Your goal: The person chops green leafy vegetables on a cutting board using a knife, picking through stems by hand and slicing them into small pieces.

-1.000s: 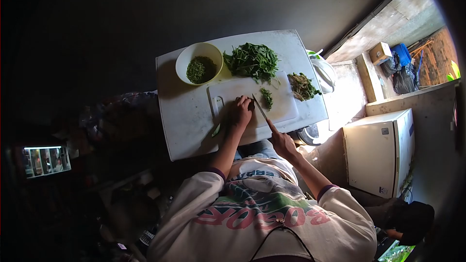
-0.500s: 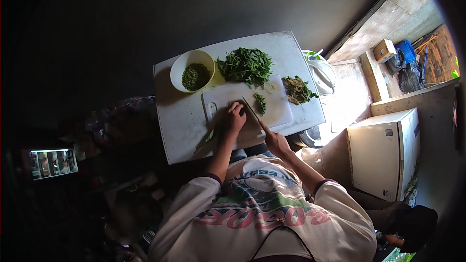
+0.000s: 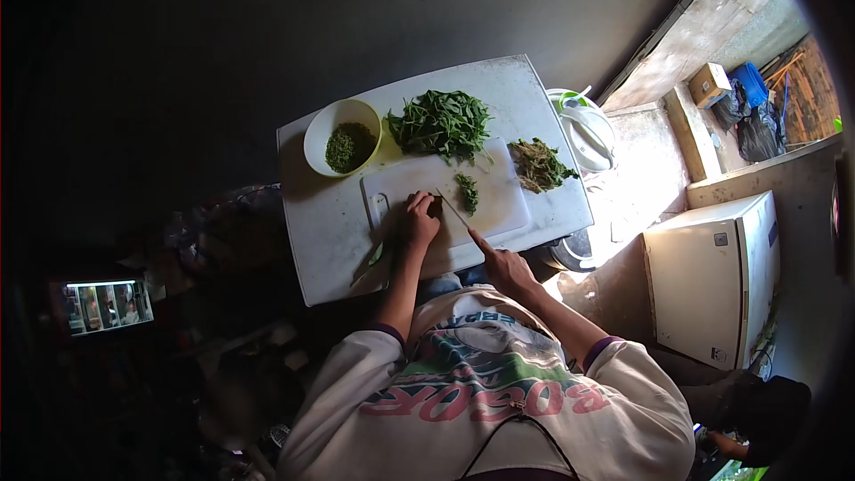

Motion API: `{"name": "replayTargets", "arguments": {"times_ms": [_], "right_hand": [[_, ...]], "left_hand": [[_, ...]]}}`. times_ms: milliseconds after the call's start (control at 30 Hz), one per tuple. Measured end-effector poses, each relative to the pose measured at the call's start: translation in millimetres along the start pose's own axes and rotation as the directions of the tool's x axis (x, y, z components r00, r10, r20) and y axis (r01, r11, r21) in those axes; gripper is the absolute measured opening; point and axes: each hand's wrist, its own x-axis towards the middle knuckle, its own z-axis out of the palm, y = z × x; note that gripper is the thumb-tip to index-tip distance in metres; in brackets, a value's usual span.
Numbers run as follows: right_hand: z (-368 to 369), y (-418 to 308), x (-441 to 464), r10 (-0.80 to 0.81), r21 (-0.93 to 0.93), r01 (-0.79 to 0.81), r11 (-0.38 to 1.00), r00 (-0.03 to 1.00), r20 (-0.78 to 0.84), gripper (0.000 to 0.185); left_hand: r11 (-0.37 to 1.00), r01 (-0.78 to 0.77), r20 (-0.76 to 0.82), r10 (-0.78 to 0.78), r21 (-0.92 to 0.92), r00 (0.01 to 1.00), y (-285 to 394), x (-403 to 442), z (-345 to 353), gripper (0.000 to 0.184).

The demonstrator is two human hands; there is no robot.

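Observation:
My left hand [image 3: 422, 218] is closed, fingers curled over a dark green bunch [image 3: 435, 206] on the white cutting board [image 3: 499, 187]. Closed round a knife handle, my right hand [image 3: 506, 269] holds the knife [image 3: 454, 209] with its blade slanting up and left, the tip beside the bunch. Chopped greens [image 3: 467, 194] lie on the board just right of the blade. Behind the board is a large heap of leafy greens [image 3: 441, 123]. A pale yellow bowl [image 3: 315, 144] at the back left contains finely cut greens [image 3: 349, 147].
Wilted, brownish greens [image 3: 540, 166] lie at the right of the white table [image 3: 316, 249]. A green-handled item [image 3: 376, 254] rests near the front left. Beyond the table's right side are a white basin [image 3: 590, 138] and a white box-like appliance [image 3: 695, 281].
The table and everything on it have shifted left in view as the camera moved. Both hands remain near the board, the knife blade still beside my left fingers.

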Motion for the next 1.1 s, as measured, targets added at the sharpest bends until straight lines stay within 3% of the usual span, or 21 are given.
{"name": "replayTargets", "arguments": {"times_ms": [300, 433, 667, 900, 967, 1100], "right_hand": [[15.0, 3.8, 12.2, -0.026, 0.038, 0.025, 0.999, 1.0, 0.008, 0.085], [51.0, 11.6, 41.6, -0.088, 0.069, 0.097, 0.993, 0.988, -0.127, 0.08], [44.4, 13.0, 54.5, -0.131, 0.108, 0.153, 0.982, 0.974, -0.186, 0.08], [38.9, 24.4, 30.4, -0.037, 0.113, 0.047, 0.992, 0.995, -0.091, 0.081], [27.3, 20.2, 18.7, 0.069, 0.108, -0.069, 0.992, 0.998, 0.009, 0.083], [11.2, 6.2, 4.0, 0.157, 0.108, -0.155, 0.982, 0.988, -0.008, 0.085]], "left_hand": [[0.999, 0.037, 0.005, -0.037, 0.015, 0.999, 0.0, -1.4, 4.4, 0.029], [0.999, 0.04, -0.077, -0.038, 0.03, 0.996, -7.8, -6.6, 16.6, 0.032], [0.999, 0.05, 0.033, -0.05, 0.007, 0.998, -5.3, -2.1, 7.0, 0.036], [0.998, -0.061, -0.067, 0.062, 0.022, 0.996, 5.9, 4.4, 1.8, 0.018], [0.998, -0.069, -0.057, 0.07, 0.014, 0.996, 2.5, 3.9, 2.7, 0.017], [0.996, -0.087, -0.073, 0.084, -0.03, 0.994, -3.4, -0.2, 6.6, 0.018]]}}
